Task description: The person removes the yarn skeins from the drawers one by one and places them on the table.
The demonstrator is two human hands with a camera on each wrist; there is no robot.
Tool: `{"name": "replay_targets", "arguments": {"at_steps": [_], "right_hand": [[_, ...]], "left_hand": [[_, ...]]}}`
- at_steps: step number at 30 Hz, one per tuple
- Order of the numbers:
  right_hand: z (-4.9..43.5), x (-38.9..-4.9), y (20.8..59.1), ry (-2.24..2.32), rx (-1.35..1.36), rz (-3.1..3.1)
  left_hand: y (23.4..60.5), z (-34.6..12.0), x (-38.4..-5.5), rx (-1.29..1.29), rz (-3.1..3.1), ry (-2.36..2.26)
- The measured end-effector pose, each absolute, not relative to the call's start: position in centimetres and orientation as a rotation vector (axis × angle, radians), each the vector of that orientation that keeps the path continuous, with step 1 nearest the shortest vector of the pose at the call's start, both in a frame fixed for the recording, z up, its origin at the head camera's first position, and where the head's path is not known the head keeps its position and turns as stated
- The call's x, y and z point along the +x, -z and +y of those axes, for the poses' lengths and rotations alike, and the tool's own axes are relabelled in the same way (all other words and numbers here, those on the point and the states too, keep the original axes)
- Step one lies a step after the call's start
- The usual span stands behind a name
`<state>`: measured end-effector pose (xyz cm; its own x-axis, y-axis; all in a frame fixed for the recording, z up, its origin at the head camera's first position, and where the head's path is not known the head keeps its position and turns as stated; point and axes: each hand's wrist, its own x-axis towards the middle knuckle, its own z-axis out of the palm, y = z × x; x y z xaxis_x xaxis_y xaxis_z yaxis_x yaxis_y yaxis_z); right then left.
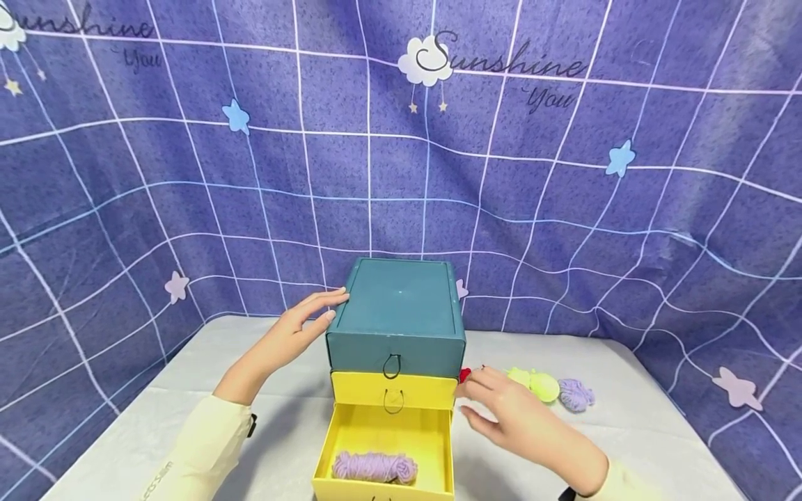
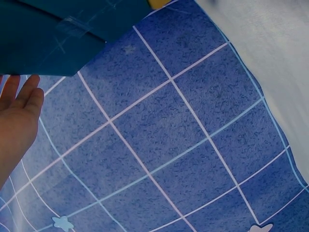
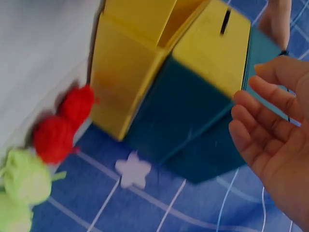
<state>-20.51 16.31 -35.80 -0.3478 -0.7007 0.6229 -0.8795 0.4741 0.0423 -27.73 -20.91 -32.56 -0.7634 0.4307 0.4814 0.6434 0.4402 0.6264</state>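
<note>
A stacked drawer box stands on the table, with a teal upper drawer (image 1: pixel 363 351) above a yellow middle drawer (image 1: pixel 357 388). The bottom yellow drawer (image 1: pixel 321 463) is pulled out, and a skein of purple yarn (image 1: pixel 374 467) lies inside near its front. My left hand (image 1: pixel 294 334) rests its straight fingers along the left edge of the teal top (image 1: pixel 401 296). Beside the right end of the middle drawer is my right hand (image 1: pixel 510 414), fingers loosely bent and holding nothing. In the right wrist view its fingertips (image 3: pixel 240 96) overlap the box's front.
Right of the box lie red yarn balls (image 3: pixel 54 139), lime green yarn (image 1: pixel 544 387) and a purple yarn ball (image 1: pixel 575 394) on the white-covered table (image 1: pixel 626 431). Black loops (image 1: pixel 391 367) hang from the drawer fronts. A blue gridded curtain (image 1: pixel 388 167) rises behind.
</note>
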Motion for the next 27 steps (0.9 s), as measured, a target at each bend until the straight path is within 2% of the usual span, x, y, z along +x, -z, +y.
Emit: {"name": "replay_targets", "arguments": {"at_steps": [19, 27], "right_hand": [[9.4, -20.2, 39.3, -0.236, 1.739, -2.350], [7.3, -21.2, 40.3, -0.225, 1.758, -2.419]], "left_hand": [[32.6, -20.9, -27.7, -0.927, -2.450, 1.222], [32.7, -20.9, -27.7, -0.927, -2.450, 1.225]]}}
